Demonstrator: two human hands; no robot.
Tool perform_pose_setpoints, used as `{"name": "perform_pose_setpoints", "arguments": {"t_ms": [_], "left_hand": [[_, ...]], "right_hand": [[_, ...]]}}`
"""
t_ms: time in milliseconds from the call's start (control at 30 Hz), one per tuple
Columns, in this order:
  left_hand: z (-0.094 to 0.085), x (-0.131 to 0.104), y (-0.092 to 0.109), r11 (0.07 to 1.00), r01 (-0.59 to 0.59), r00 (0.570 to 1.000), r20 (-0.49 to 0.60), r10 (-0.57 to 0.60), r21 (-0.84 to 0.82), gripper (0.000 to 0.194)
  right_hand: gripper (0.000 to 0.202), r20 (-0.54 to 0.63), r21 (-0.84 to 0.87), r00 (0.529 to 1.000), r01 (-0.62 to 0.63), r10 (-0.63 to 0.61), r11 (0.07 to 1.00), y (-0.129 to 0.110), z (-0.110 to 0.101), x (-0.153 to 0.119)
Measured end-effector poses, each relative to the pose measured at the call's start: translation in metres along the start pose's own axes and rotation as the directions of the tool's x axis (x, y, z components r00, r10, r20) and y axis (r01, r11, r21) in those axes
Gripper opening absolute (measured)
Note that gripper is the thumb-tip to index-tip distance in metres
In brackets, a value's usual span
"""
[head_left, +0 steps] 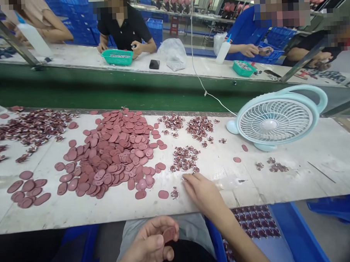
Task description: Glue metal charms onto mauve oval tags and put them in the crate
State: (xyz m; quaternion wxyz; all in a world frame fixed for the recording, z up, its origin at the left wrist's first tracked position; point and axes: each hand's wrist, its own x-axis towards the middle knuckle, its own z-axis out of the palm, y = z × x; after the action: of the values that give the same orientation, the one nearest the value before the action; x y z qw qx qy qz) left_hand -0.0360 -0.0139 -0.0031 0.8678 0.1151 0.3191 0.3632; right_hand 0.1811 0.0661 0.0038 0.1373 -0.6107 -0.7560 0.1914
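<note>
Over my lap, my left hand point(152, 242) pinches a reddish-brown oval disc point(169, 234) between thumb and fingers. My right hand point(202, 191) reaches over the table to the near edge of a small pile of brown-and-white claw-like pieces point(184, 158). Its fingers are bent and close together, and what their tips hold, if anything, is hidden. Just left of that hand lie one loose claw-like piece point(174, 192) and a single oval disc point(163, 194). A large heap of the same oval discs point(112, 149) covers the table's left middle.
A light-blue fan point(269, 125) stands at the right, its white cord running up behind. More claw-like pieces point(38, 123) spread at far left. Beside my lap, a blue crate point(301, 233) holds rows of dark-red pieces point(256, 220). Several people sit across the green divider point(103, 93).
</note>
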Motion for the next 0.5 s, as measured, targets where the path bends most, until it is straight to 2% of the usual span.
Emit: {"name": "perform_pose_setpoints", "arguments": {"t_ms": [167, 267, 367, 500], "left_hand": [[0.003, -0.003, 0.006, 0.994, -0.074, 0.988, -0.142, 0.061, -0.084, 0.040], [0.004, 0.002, 0.006, 0.992, -0.077, 0.983, -0.176, 0.058, -0.099, 0.037], [0.008, 0.010, 0.004, 0.988, -0.083, 0.986, -0.152, 0.063, -0.129, 0.037], [0.009, 0.018, 0.005, 0.983, -0.077, 0.989, -0.139, 0.054, -0.164, 0.038]], "right_hand": [[0.027, 0.138, 0.008, 0.987, 0.076, -0.076, 0.997, 0.004, -0.014, -0.017], [0.024, 0.100, 0.025, 0.995, 0.007, -0.010, 1.000, 0.005, -0.016, -0.026], [0.027, 0.030, -0.001, 0.996, -0.083, 0.083, 0.997, 0.004, -0.008, -0.026], [0.022, 0.037, 0.040, 0.997, -0.066, 0.064, 0.997, 0.004, 0.003, -0.021]]}}
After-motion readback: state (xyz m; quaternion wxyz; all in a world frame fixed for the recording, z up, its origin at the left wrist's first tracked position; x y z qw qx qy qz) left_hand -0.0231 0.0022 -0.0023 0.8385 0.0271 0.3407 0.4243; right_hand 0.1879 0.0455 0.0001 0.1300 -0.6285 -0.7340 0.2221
